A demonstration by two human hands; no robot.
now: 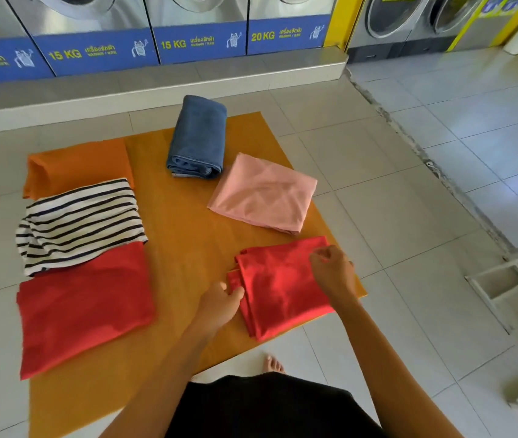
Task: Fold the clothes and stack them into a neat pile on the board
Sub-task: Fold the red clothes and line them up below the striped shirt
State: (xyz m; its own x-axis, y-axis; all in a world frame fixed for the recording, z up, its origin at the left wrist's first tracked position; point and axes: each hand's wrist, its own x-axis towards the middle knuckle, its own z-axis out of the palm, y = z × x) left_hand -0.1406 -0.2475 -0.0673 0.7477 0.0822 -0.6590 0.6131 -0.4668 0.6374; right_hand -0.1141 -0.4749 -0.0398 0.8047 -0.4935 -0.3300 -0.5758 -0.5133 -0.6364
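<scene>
Six garments folded, none stacked yet

Six pieces lie on or overlapping the board point(185, 235), and we judge the folding nearly done while the stacking has not begun. Along the left edge, partly overlapping, sit the orange garment point(77, 167), the striped shirt point(80, 222) and the large red garment point(83, 306). The folded jeans point(197, 137) lie at the far side, long axis running away from us; the pink garment point(264, 192) rests beside them, angled. We are working on the small red garment point(280, 286) at the board's near right corner, long axis tilted near-to-far. Our left hand point(219, 303) pinches its near-left edge; our right hand point(330, 267) pinches the far-right corner. Gathering everything into one pile remains.
</scene>
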